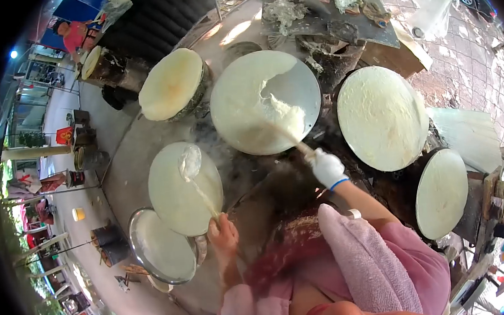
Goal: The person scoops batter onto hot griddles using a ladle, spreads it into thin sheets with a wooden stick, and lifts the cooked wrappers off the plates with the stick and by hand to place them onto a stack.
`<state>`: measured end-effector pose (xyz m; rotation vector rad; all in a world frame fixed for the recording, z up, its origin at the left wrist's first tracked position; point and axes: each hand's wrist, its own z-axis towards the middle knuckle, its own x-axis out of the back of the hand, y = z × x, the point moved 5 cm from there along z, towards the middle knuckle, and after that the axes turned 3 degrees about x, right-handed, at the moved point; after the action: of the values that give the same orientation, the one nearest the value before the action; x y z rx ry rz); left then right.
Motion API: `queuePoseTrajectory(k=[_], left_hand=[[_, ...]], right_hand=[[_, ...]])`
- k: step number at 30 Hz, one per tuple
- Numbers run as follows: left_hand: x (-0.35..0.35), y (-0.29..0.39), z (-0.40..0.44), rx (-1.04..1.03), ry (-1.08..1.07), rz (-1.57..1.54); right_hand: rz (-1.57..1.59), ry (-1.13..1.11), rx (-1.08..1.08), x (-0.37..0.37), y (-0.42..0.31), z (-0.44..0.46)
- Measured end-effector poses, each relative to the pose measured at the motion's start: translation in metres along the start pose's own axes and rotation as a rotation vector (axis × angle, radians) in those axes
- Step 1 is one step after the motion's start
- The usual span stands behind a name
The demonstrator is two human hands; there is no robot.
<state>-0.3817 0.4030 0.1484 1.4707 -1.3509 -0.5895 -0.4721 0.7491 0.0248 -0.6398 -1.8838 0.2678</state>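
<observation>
My bare left hand (222, 235) is closed around the handle of a ladle (190, 163). The ladle's batter-coated bowl hangs over a round griddle (175, 202) covered in pale batter. In a white glove, my right hand (327, 168) grips the handle of a wooden spreader (304, 149); its far end is blurred over the central griddle (285, 84). Pale batter (241, 90) coats most of that griddle, with a thick lump beside a bare grey patch. At lower left, a shiny metal basin (135, 240) holds creamy liquid.
More round griddles with pale sheets stand around me: upper left (170, 84), right (382, 117) and far right (442, 194). A cluttered side table (384, 31) stands behind. A person in pink (77, 36) is at far upper left. A bucket (78, 214) sits on the floor.
</observation>
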Motion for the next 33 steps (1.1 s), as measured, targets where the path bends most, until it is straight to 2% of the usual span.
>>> queuePoseTrajectory(k=[1, 3, 5, 7, 10, 12, 13, 16, 17, 20, 22, 24, 25, 26, 28, 29, 30, 31, 32, 33], left_hand=[[0.000, -0.001, 0.000, -0.131, 0.001, 0.130], [-0.004, -0.005, -0.004, -0.154, -0.001, 0.154], [-0.021, 0.012, -0.010, 0.053, 0.003, -0.071], [-0.022, 0.007, -0.004, -0.056, 0.004, 0.114], [-0.026, 0.000, 0.011, -0.155, -0.013, 0.233], [-0.033, 0.007, 0.005, 0.109, 0.015, -0.018], [-0.036, 0.010, 0.004, 0.178, 0.019, -0.084], [-0.035, 0.010, 0.002, 0.257, 0.067, -0.101], [-0.031, 0.004, 0.002, 0.225, 0.100, -0.134], [-0.009, -0.024, 0.003, 0.142, 0.131, 0.055], [0.008, -0.042, 0.002, 0.084, 0.145, 0.151], [0.013, -0.050, 0.004, 0.044, 0.135, 0.197], [0.012, -0.049, 0.005, 0.034, 0.128, 0.215], [0.011, -0.048, 0.007, 0.025, 0.122, 0.233], [-0.002, -0.026, 0.007, -0.002, 0.096, 0.224], [-0.007, -0.019, 0.010, -0.033, 0.086, 0.234], [-0.008, -0.020, 0.016, -0.093, 0.082, 0.275], [-0.015, -0.013, 0.016, -0.069, 0.071, 0.223], [-0.022, -0.006, 0.015, -0.044, 0.060, 0.171], [-0.039, 0.019, 0.009, 0.061, 0.044, 0.022]], right_hand=[[-0.011, 0.074, 0.015, 0.018, 0.006, 0.012], [-0.001, 0.137, 0.015, 0.039, 0.016, 0.049], [0.069, 0.176, 0.059, 0.034, 0.024, 0.068], [0.184, 0.183, 0.110, 0.029, 0.020, 0.068], [0.088, -0.077, 0.065, 0.011, 0.028, 0.021], [0.053, -0.011, -0.036, 0.021, 0.044, 0.028], [0.020, 0.072, -0.030, 0.031, 0.042, 0.041], [0.008, 0.233, -0.002, 0.056, 0.036, 0.106], [-0.012, 0.218, -0.020, 0.068, 0.029, 0.132], [-0.115, 0.260, -0.004, 0.110, -0.005, 0.192], [-0.062, 0.236, 0.010, 0.129, -0.028, 0.218], [0.052, 0.300, 0.056, 0.141, -0.056, 0.202], [0.240, 0.300, 0.269, 0.128, -0.060, 0.192], [0.321, 0.253, 0.316, 0.133, -0.070, 0.153], [0.353, 0.150, 0.306, 0.097, -0.052, 0.109], [0.405, 0.118, 0.234, 0.093, -0.035, 0.085], [0.743, 0.380, 0.369, 0.064, -0.001, 0.075], [0.945, 0.418, 0.207, 0.033, 0.035, 0.069], [0.860, 0.298, -0.102, 0.049, 0.044, 0.038], [1.012, 0.180, -0.188, 0.022, 0.059, 0.032]])
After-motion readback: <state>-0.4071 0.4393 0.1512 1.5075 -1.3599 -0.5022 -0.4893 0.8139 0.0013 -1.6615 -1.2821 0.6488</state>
